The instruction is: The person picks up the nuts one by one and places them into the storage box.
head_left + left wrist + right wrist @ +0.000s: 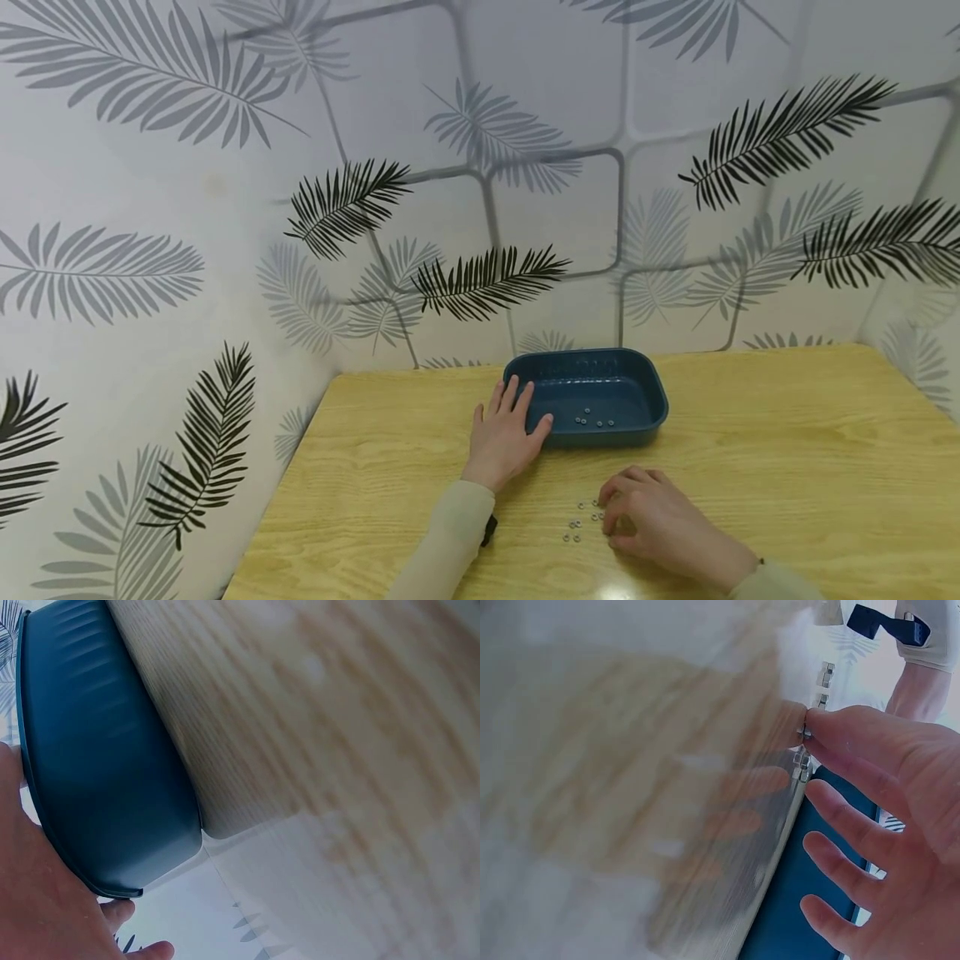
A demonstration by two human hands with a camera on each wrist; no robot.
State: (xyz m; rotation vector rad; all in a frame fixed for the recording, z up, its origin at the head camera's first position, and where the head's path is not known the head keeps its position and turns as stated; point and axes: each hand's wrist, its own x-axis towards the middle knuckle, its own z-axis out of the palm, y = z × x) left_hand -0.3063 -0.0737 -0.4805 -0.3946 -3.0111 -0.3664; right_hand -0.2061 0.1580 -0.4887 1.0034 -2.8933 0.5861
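Note:
A dark blue rectangular tray [585, 438] stands at the back of the table, with several small metal nuts [600, 423] on its floor. My left hand [501, 440] rests on the tray's left side, fingers spread and fairly straight over the rim, thumb at the front edge. In front of the tray, more loose nuts [577, 538] lie scattered on the wood. Just right of them is my right hand [660, 518]. In the right wrist view, its thumb and index finger pinch one nut [804, 733] at the tabletop while the other fingers are spread.
The wood-grain table [787, 450] stretches to both sides of the tray and meets a leaf-patterned wall [540, 208] behind. A small black device [489, 531] sits at the left wrist, beside the sleeve. Light glares off the table's front edge.

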